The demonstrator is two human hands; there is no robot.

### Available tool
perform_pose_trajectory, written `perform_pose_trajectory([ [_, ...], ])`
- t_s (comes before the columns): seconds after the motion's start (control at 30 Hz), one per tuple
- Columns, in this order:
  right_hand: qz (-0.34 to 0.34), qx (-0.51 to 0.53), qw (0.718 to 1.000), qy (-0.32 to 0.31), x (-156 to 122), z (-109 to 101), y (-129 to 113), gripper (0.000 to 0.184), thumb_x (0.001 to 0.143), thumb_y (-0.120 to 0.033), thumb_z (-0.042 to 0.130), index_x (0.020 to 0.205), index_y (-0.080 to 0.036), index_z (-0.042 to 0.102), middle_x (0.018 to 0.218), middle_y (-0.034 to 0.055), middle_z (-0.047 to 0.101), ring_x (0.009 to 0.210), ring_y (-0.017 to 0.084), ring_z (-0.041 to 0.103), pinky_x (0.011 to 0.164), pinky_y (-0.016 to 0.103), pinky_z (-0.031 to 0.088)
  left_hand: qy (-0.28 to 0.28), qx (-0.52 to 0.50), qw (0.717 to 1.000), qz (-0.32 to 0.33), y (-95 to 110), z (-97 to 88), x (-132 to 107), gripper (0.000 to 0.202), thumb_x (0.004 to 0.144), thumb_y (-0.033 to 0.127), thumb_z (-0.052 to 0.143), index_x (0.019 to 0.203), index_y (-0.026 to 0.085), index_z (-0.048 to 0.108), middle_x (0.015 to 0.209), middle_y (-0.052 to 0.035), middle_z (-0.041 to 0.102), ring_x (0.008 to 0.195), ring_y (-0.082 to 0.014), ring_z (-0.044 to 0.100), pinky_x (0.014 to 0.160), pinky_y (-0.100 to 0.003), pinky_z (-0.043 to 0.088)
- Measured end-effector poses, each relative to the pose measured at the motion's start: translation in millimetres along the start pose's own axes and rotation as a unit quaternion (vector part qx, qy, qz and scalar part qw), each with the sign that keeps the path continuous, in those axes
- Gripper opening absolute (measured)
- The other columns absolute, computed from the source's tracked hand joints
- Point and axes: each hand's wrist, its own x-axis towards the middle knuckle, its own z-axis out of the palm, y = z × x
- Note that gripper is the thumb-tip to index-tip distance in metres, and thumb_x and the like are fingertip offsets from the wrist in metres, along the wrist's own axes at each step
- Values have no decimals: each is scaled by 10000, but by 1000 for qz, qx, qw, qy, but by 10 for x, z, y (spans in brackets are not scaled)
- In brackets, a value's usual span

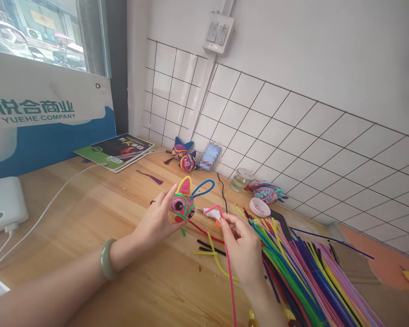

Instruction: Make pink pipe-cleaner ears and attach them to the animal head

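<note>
The left hand [158, 211] pinches a small toy head [181, 206] between its thumb and fingers. The toy head is held up over the worktop [139, 286], just left of the glue gun [213, 215]. It has big round eyes, green lines and a pink ear [187, 187] with a yellow edge. A blue loop [203, 186] sticks out from it, above the glue gun in the view. A green bangle [104, 261] sits on the left wrist.

The right hand [242, 236] is just right of the glue gun. Its thumb and fingertips pinch a pink fuzzy stick [231, 274]. The top of the stick is bent and crosses in front of the glue gun, and the long end hangs down.

A big pile of fuzzy sticks [300, 272] in many colours lies to the right of the glue gun. A short black stick [213, 248] lies near it, on the person's side. Behind the glue gun, by the wall, are two stripy toys [188, 162] and a blurry phone [209, 156]. A glass jar [241, 181] stands behind it, to the right
</note>
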Motion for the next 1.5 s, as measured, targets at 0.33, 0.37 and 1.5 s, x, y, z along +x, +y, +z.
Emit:
perform_pose_trajectory([
  [0.33,-16,3,1000,4,1,13,-4,166,826,-268,462,875,-185,598,862,58,634,700,156,579,646,273,467,-15,0,1000,-1,-16,-1,0,896,645,371,639,1346,264,90,1210,-106,413,1098,-274,426,818,-370,417],
  [0.37,-16,3,1000,3,1,12,-3,169,825,-270,463,879,-184,598,861,60,635,704,158,580,649,274,468,-15,1,1000,-3,-18,1,0,893,645,372,639,1345,267,95,1206,-103,416,1096,-273,427,818,-367,418],
  [1.5,-170,-78,977,-100,-93,97,-102,185,839,-166,410,904,-189,582,813,60,615,758,172,578,671,295,457,-97,-183,972,109,215,-208,-74,259,799,305,505,1014,183,582,903,-63,646,862,-172,558,797,-308,428],
])
